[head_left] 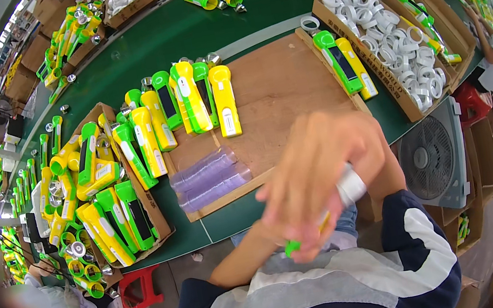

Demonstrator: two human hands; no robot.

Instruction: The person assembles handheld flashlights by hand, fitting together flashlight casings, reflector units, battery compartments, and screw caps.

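Close in front of my body, my two hands overlap, both blurred. A yellow and green flashlight (323,220) lies mostly hidden in my left hand (303,233), whose fingers curl round it; its green end shows below them. A white ring (350,184) appears at the other end, by my right wrist. My right hand (324,143) lies over the flashlight and the left hand, its fingers smeared by motion. Beyond them, on a brown board (275,93), are two rows of stacked clear purple discs (213,187) and several standing flashlights (225,101).
A box of white rings (396,48) stands right, beside two flashlights (346,67). Left, a carton overflows with flashlights (115,223). A green conveyor belt (151,25) runs behind. A fan (428,156) stands lower right. Other people sit at the far left and right.
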